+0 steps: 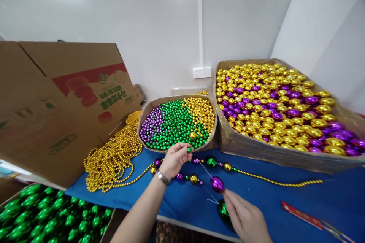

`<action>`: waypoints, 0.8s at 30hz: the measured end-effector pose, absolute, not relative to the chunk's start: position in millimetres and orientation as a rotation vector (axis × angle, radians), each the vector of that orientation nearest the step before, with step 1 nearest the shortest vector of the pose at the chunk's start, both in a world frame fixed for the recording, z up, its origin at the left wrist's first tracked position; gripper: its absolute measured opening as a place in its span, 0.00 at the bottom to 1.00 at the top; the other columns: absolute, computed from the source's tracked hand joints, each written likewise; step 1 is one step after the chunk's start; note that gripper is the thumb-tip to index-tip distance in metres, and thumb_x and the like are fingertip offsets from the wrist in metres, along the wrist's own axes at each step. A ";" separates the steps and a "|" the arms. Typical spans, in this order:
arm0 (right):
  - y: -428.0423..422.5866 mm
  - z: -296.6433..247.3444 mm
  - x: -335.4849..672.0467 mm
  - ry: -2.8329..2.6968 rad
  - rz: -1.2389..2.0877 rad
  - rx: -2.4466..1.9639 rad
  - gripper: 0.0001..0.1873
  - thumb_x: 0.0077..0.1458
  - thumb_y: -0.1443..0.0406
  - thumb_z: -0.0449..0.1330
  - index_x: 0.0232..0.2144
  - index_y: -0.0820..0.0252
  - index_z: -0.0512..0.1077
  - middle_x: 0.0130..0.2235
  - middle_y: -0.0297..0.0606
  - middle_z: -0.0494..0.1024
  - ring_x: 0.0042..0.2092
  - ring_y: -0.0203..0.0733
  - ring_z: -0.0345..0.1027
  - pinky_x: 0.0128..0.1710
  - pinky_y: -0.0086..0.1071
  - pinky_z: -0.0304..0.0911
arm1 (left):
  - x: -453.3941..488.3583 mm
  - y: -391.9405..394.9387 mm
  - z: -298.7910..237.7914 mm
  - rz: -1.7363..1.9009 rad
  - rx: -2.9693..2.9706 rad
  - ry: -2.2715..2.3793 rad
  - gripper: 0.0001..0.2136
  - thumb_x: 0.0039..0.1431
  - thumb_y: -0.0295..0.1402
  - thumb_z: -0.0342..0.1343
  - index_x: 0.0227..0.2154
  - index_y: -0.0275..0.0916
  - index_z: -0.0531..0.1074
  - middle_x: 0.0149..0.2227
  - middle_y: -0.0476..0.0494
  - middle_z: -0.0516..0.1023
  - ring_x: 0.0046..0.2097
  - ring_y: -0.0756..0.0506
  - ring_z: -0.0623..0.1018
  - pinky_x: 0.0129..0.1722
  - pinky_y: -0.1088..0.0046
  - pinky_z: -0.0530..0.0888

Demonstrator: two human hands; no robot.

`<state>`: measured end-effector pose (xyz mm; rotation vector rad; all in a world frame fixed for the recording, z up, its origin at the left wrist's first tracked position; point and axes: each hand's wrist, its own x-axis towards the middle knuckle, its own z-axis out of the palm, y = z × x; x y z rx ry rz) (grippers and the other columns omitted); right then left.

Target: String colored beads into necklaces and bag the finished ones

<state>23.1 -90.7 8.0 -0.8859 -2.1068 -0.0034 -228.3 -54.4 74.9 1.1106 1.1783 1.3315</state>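
My left hand [174,160], wearing a metal-banded wristwatch [162,177], pinches a small green bead [189,150] at the front rim of the bead box. My right hand [247,214] has its thumb and fingers closed on a shiny purple ball bead [217,184]. A thin white thread runs from that bead up toward the left hand. Beneath the right fingers is a large green ball bead [224,211], partly hidden, with a thread end beside it. A strand of purple, green and gold beads [211,161] lies just beyond the hands on the blue cloth [182,205].
The bead box [140,136] holds small purple, green and gold beads. At right stands a larger carton [256,155] of gold and purple balls. Gold bead chains [112,159] lie at left by a brown carton [68,113]. Green balls [51,212] fill a lower-left box. A red strip [302,215] lies at right.
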 end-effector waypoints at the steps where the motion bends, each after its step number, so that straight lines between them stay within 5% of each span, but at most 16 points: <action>1: -90.8 8.5 22.7 -2.109 -0.004 -0.884 0.18 0.61 0.65 0.46 0.36 0.61 0.76 0.33 0.39 0.81 0.32 0.39 0.77 0.31 0.27 0.71 | -221.0 -57.3 75.6 1.370 0.946 1.032 0.11 0.56 0.37 0.56 0.37 0.34 0.71 0.36 0.41 0.76 0.32 0.51 0.75 0.35 0.73 0.72; 15: -90.4 9.8 25.9 -2.133 -0.052 -0.893 0.18 0.62 0.66 0.46 0.37 0.61 0.76 0.33 0.39 0.81 0.31 0.39 0.76 0.30 0.26 0.70 | -198.3 -70.6 78.2 1.318 0.800 0.874 0.12 0.53 0.36 0.59 0.35 0.32 0.74 0.34 0.39 0.78 0.29 0.53 0.74 0.31 0.77 0.72; 19: -88.3 11.3 26.9 -2.103 -0.057 -0.919 0.18 0.62 0.64 0.46 0.37 0.60 0.76 0.33 0.39 0.81 0.32 0.39 0.76 0.31 0.27 0.70 | -202.4 -57.5 80.7 1.230 1.259 1.124 0.15 0.57 0.39 0.54 0.42 0.34 0.73 0.38 0.38 0.77 0.32 0.50 0.74 0.32 0.74 0.72; 24: -85.8 13.7 28.0 -2.063 -0.132 -0.937 0.19 0.63 0.64 0.44 0.35 0.62 0.75 0.32 0.39 0.81 0.30 0.39 0.76 0.29 0.26 0.69 | -220.0 2.0 78.6 1.066 2.033 1.840 0.16 0.58 0.34 0.51 0.49 0.37 0.68 0.44 0.38 0.72 0.43 0.43 0.72 0.45 0.63 0.69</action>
